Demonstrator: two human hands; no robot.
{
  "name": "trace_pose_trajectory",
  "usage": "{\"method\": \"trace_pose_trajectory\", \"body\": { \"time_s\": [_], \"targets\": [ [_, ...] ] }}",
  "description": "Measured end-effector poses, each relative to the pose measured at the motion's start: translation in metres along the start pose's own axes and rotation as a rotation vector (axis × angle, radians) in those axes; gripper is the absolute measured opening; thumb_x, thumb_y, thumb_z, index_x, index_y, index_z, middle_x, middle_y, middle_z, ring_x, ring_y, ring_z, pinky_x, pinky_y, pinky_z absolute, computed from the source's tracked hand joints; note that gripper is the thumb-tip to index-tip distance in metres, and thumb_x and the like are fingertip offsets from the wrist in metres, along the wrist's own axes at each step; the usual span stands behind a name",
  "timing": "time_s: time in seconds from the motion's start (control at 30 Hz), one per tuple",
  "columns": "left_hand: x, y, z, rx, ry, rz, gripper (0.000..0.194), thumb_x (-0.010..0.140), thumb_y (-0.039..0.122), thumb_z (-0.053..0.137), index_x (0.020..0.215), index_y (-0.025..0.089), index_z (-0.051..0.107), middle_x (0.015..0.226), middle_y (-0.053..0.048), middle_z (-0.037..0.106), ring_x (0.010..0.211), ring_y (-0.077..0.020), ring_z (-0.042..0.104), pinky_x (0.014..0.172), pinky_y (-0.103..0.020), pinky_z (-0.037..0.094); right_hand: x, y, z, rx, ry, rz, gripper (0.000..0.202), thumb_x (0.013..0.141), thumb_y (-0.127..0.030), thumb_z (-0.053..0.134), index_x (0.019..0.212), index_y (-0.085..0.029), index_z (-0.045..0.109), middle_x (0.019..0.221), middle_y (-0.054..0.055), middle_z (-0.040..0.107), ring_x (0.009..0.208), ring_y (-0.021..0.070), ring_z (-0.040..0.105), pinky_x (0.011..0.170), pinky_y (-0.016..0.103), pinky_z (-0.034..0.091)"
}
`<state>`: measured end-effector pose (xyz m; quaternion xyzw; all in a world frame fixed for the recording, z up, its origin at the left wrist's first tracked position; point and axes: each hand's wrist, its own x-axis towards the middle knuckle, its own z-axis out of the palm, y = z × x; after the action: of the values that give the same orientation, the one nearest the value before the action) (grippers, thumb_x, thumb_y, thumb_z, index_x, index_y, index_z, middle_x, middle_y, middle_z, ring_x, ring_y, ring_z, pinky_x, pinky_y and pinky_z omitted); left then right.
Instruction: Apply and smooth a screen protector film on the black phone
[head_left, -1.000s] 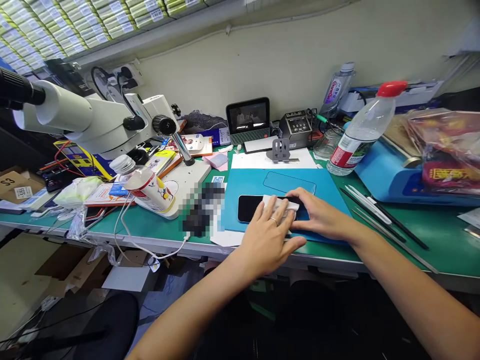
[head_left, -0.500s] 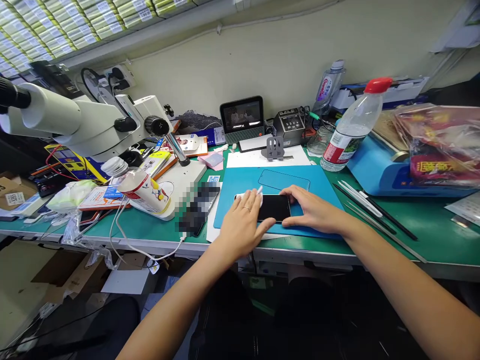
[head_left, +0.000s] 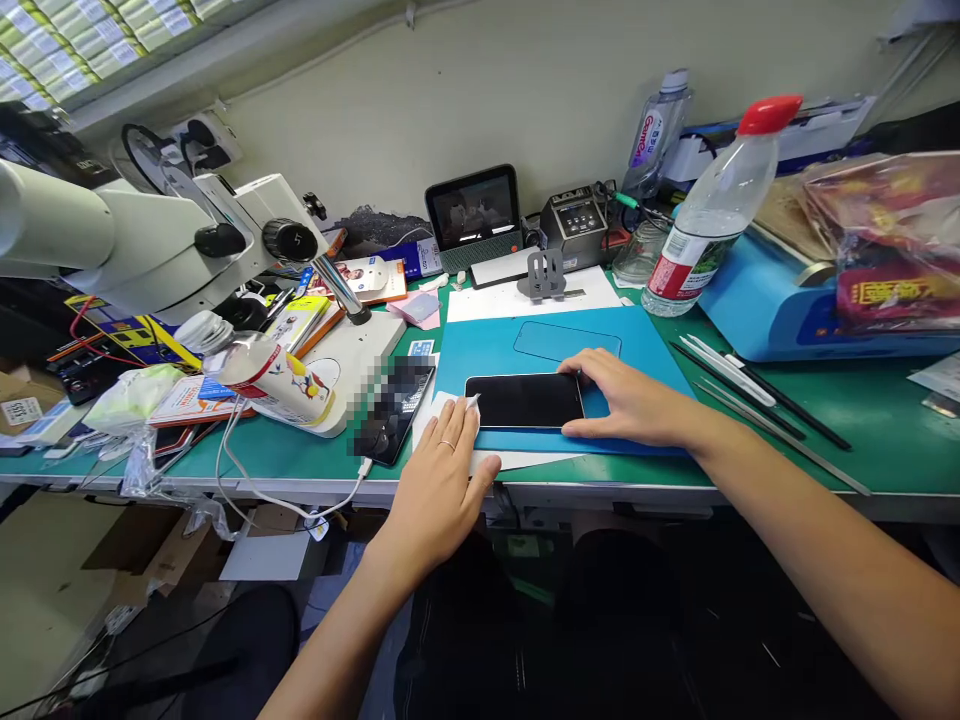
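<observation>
Pressing flat, fingers together: left hand over tissue, at left end of phone. Right hand pinches its right end. Phone lies on blue mat; wiping looks mostly done, left edge perhaps remaining.

Stereo microscope at L w/ labelled plastic btl nearby, smart display beside soldering stn at rear, red-cap btl R.

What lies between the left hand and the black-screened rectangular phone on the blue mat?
In the head view, a white tissue-like wipe shows between the left hand and the phone.
</observation>
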<state>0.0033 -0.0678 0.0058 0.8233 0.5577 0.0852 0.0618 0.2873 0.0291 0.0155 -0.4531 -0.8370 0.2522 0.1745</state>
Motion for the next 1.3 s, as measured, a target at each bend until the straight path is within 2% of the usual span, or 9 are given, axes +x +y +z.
{"method": "trace_pose_trajectory", "body": {
  "time_s": [0.2,0.33,0.47,0.63,0.8,1.0,1.17,1.3],
  "targets": [
    [0.011,0.009,-0.003,0.017,-0.013,0.040,0.063,0.108,0.048,0.025,0.155,0.007,0.035,0.165,-0.018,0.029,0.155,-0.0284,0.023,0.125,-0.049,0.027,0.002,0.001,0.001,-0.037,0.015,-0.079,0.061,0.074,-0.066,0.073,0.121,-0.028,0.061,0.115,0.011,0.062,0.114,0.0368,0.054,0.094,0.056,0.051],
    [0.026,0.021,-0.002,0.017,-0.024,0.098,0.067,0.108,0.051,0.025,0.154,0.004,0.036,0.164,-0.020,0.030,0.154,-0.0292,0.025,0.125,-0.047,0.027,0.004,0.003,0.003,-0.059,0.034,-0.126,0.070,0.073,-0.067,0.073,0.129,-0.027,0.061,0.120,0.012,0.061,0.118,0.0374,0.053,0.100,0.058,0.047],
    [0.048,0.040,0.005,-0.008,-0.037,0.153,0.071,0.107,0.054,0.027,0.154,0.001,0.035,0.164,-0.021,0.029,0.154,-0.0313,0.024,0.125,-0.046,0.026,0.004,0.006,0.005,-0.052,0.044,-0.132,0.083,0.074,-0.068,0.072,0.143,-0.026,0.053,0.120,0.013,0.063,0.115,0.0379,0.055,0.098,0.058,0.048],
    [0.077,0.068,0.008,-0.022,-0.023,0.268,0.080,0.105,0.062,0.026,0.153,0.000,0.036,0.163,-0.020,0.033,0.154,-0.0300,0.025,0.126,-0.043,0.026,0.004,0.012,0.007,-0.066,0.063,-0.114,0.090,0.077,-0.064,0.070,0.153,-0.025,0.040,0.120,0.015,0.062,0.114,0.0379,0.057,0.095,0.059,0.050],
    [0.086,0.079,0.011,0.009,0.030,0.257,0.092,0.099,0.073,0.025,0.154,-0.001,0.035,0.162,-0.022,0.035,0.153,-0.0323,0.029,0.125,-0.044,0.027,0.006,0.018,0.008,-0.116,0.092,-0.133,0.092,0.076,-0.058,0.071,0.155,-0.026,0.037,0.124,0.016,0.060,0.116,0.0410,0.055,0.097,0.062,0.048],
    [0.068,0.068,0.016,0.028,0.057,0.280,0.086,0.102,0.068,0.023,0.152,-0.001,0.039,0.161,-0.020,0.038,0.152,-0.0319,0.030,0.125,-0.044,0.024,0.004,0.012,0.006,-0.085,0.065,-0.113,0.096,0.076,-0.069,0.071,0.155,-0.025,0.037,0.121,0.015,0.060,0.114,0.0372,0.056,0.097,0.058,0.049],
    [0.046,0.038,0.011,-0.002,0.056,0.200,0.076,0.105,0.062,0.025,0.153,0.005,0.038,0.163,-0.018,0.034,0.154,-0.0300,0.028,0.125,-0.045,0.025,0.005,0.011,0.004,-0.066,0.048,-0.101,0.100,0.071,-0.073,0.074,0.153,-0.026,0.041,0.120,0.014,0.062,0.113,0.0372,0.057,0.098,0.057,0.048],
    [0.040,0.012,0.005,0.000,0.043,0.115,0.070,0.106,0.057,0.028,0.154,0.007,0.038,0.164,-0.017,0.033,0.154,-0.0292,0.027,0.125,-0.047,0.025,0.005,0.010,0.003,-0.065,0.040,-0.079,0.100,0.070,-0.073,0.074,0.153,-0.029,0.043,0.120,0.013,0.063,0.114,0.0380,0.056,0.097,0.057,0.049]
  ]
}}
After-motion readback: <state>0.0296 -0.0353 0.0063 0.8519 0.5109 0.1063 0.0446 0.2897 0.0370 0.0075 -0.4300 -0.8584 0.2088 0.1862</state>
